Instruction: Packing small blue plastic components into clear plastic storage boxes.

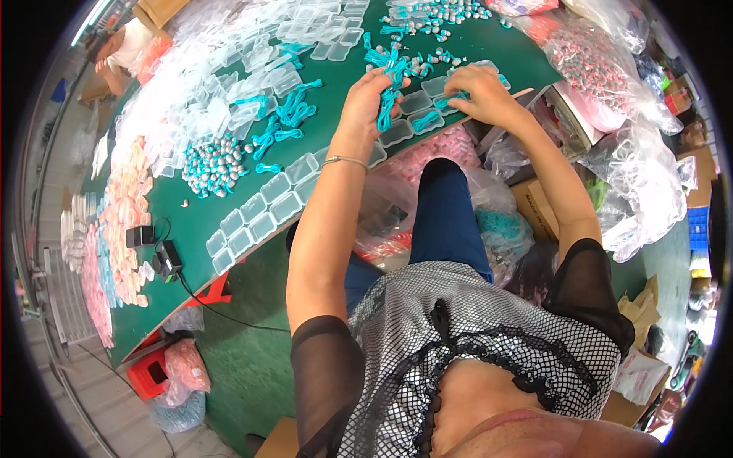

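My left hand (363, 103) is closed round a bunch of folded turquoise cords (392, 74), whose loops hang below the fingers. To its right, my right hand (485, 93) pinches a small turquoise cord bundle (457, 98) just over the open clear plastic cases (417, 101). These shallow cases run in a double row along the table's near edge, passing under my left forearm. One compartment near my right hand holds a folded cord (425, 120). Another cord bit shows in the case beyond my right fingers. Small grey and turquoise plugs (439, 57) lie loose beyond my hands.
A large heap of clear cases (252, 69) covers the table's far left, beside loose cord bundles (295, 111) and a plug pile (214, 166). Black adapters (166, 259) with a cable sit at the left edge. Bags of plugs (595, 65) and cartons stand at right. Another person sits far left.
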`<state>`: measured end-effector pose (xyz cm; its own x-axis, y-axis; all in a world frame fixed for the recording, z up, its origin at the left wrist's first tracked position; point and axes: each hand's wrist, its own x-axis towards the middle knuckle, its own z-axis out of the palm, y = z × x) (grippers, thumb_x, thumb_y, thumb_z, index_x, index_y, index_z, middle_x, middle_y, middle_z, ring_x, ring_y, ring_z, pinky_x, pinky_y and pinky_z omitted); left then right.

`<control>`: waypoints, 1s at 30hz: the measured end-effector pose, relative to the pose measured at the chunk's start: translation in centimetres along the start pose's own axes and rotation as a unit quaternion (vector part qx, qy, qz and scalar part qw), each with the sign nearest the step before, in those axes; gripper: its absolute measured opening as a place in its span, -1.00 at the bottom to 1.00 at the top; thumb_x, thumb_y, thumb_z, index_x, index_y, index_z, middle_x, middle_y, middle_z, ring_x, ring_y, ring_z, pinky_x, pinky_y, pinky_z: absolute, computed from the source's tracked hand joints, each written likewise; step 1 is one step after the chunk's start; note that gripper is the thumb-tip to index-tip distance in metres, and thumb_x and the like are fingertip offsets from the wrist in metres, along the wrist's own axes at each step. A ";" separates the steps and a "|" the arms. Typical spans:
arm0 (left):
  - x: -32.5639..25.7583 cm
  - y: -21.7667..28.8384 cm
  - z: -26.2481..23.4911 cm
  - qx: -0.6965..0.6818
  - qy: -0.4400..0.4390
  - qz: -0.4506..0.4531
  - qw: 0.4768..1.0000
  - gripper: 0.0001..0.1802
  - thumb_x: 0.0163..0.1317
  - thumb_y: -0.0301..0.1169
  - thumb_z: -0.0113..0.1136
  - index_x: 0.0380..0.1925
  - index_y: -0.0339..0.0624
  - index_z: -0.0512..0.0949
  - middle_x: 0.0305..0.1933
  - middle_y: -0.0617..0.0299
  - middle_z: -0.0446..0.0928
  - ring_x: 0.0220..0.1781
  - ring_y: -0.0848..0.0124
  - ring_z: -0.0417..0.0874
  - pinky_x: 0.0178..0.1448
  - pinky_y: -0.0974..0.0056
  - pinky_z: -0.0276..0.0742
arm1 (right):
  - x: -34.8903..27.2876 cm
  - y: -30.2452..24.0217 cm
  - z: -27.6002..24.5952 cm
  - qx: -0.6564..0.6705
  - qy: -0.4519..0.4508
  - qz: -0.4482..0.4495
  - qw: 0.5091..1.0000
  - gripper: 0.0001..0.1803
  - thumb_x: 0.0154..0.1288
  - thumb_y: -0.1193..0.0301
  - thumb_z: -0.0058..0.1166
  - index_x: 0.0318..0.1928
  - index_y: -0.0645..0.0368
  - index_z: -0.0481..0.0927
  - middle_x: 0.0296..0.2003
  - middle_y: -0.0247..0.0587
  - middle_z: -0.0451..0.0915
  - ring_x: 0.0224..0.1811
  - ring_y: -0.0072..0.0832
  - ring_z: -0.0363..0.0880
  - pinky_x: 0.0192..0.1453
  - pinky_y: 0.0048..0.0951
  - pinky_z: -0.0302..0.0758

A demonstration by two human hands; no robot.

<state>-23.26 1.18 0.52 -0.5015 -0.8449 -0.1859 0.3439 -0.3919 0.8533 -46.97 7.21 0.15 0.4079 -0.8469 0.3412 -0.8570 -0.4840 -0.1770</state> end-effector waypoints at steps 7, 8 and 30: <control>-2.0 1.0 -1.3 0.004 0.009 0.014 1.000 -0.66 0.23 -0.46 0.08 0.02 -0.27 0.42 -0.28 0.15 0.64 -0.53 0.53 0.52 -0.62 0.46 0.38 | 1.7 -4.0 -0.4 0.055 0.020 -0.083 0.995 -0.66 -0.06 0.40 0.29 -0.18 0.04 0.60 -0.17 -0.34 0.58 0.01 -0.30 0.46 0.16 -0.22 0.21; -2.2 1.1 -1.4 0.005 0.005 0.011 1.000 -0.65 0.25 -0.47 0.06 0.05 -0.29 0.39 -0.24 0.10 0.63 -0.52 0.52 0.50 -0.62 0.48 0.35 | 1.8 -4.1 0.0 0.049 0.001 -0.085 0.995 -0.67 -0.06 0.40 0.29 -0.19 0.04 0.60 -0.17 -0.34 0.58 0.01 -0.31 0.46 0.17 -0.22 0.20; -4.7 1.9 -4.1 0.117 -0.006 -0.015 0.993 -0.66 0.19 -0.41 0.22 -0.02 -0.25 0.50 -0.29 0.17 0.64 -0.59 0.62 0.40 -0.61 0.53 0.21 | 7.8 -7.1 1.1 0.223 0.055 -0.062 0.971 -0.70 0.19 0.48 0.16 -0.03 0.18 0.59 -0.18 -0.20 0.59 -0.22 -0.40 0.56 -0.10 -0.40 0.50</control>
<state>-16.98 2.93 1.00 -0.5192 -0.8291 -0.2072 0.1366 -0.3199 0.9376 -37.34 3.81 3.08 0.4421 -0.7593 0.4775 -0.5719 -0.6488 -0.5020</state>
